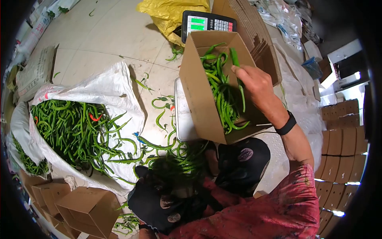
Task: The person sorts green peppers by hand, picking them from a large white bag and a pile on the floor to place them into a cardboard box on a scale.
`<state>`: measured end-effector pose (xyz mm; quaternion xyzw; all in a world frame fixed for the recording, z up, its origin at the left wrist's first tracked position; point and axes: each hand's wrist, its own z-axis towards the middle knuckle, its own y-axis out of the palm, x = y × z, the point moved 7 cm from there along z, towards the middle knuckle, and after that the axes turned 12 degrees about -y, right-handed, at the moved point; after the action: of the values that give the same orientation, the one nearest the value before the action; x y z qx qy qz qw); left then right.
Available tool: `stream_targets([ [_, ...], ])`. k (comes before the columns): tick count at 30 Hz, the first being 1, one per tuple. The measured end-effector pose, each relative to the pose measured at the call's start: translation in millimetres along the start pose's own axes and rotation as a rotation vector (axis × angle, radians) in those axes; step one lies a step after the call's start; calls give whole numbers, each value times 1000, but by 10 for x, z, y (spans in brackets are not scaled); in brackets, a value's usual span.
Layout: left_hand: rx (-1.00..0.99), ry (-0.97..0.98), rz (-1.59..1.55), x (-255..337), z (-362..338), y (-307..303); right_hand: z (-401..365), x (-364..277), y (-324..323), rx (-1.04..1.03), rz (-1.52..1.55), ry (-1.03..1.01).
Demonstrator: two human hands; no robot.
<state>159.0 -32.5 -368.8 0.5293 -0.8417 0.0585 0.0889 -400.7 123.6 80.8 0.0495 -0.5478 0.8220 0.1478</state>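
My right hand (254,79), with a dark band at its wrist, is closed in a pinch on a long green chili pepper (234,57). It holds the pepper over an open cardboard box (195,91). More green chili peppers (223,99) lie heaped inside this box, which rests tilted on a scale's metal platform (184,107). I cannot make out my left hand anywhere in the view.
A scale display (209,24) with lit green screens stands behind the box, near a yellow plastic bag (169,16). On the left, a white woven sack (115,87) spills chili peppers (75,131) over the floor. Cardboard boxes (85,209) sit lower left; stacked cartons (338,147) line the right.
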Motion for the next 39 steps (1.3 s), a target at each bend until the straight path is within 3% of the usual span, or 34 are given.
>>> stream_targets([
  [4,1,-5,32,60,60,74,-25,-18,-73,172,4,-100],
  [12,13,-11,78,173,150,237,134,134,605,20,175,-127],
  [14,16,-12,88,198,176,257,179,145,588,10,168,-140],
  [17,22,-16,91,205,212,267,185,147,377,190,131,-176],
  [22,25,-23,101,181,271,306,105,259,-14,248,186,-25],
  [28,24,-23,99,172,323,338,-29,189,843,106,349,-54],
  [30,24,-23,94,162,332,323,-196,17,1482,-591,461,-62],
  [33,29,-17,83,115,341,284,-305,74,1554,-736,422,45],
  [34,30,-17,81,80,342,268,-238,103,1507,-739,429,34],
  [36,23,-13,83,37,354,258,14,461,1252,-435,198,150],
  [38,13,9,66,-29,332,158,135,605,1298,-138,41,45],
  [39,12,21,58,-97,310,90,149,729,1495,-185,1,55],
])
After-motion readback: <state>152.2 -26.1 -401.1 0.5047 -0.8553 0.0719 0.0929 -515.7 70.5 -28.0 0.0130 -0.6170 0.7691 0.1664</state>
